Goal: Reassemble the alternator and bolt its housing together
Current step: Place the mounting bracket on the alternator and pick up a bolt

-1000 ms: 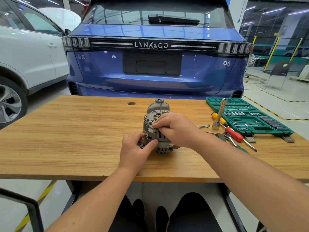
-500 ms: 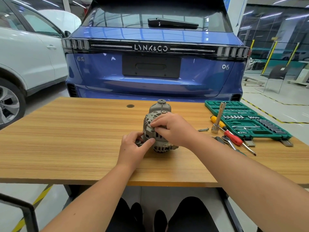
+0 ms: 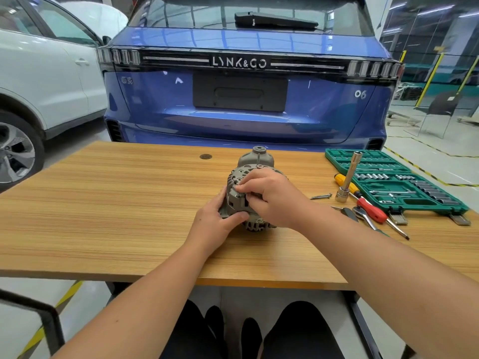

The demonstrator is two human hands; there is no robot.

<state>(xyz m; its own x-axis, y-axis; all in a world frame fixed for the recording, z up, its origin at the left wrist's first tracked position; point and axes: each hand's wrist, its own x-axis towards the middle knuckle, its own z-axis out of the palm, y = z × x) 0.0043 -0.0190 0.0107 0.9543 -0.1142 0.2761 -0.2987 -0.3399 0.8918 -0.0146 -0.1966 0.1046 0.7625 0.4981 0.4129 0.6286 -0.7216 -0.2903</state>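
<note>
Steady the alternator (image 3: 255,161) with your gripping left hand (image 3: 216,224); your right hand (image 3: 269,196) pinches something small, so start it straight.

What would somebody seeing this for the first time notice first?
Most likely the grey alternator at the middle of the wooden table, gripped by both hands: the left hand steadies its near side while the right hand pinches at its housing. Behind the table looms the rear of a blue car. To the right lies an open green socket set, with a red-handled ratchet beside it.
</note>
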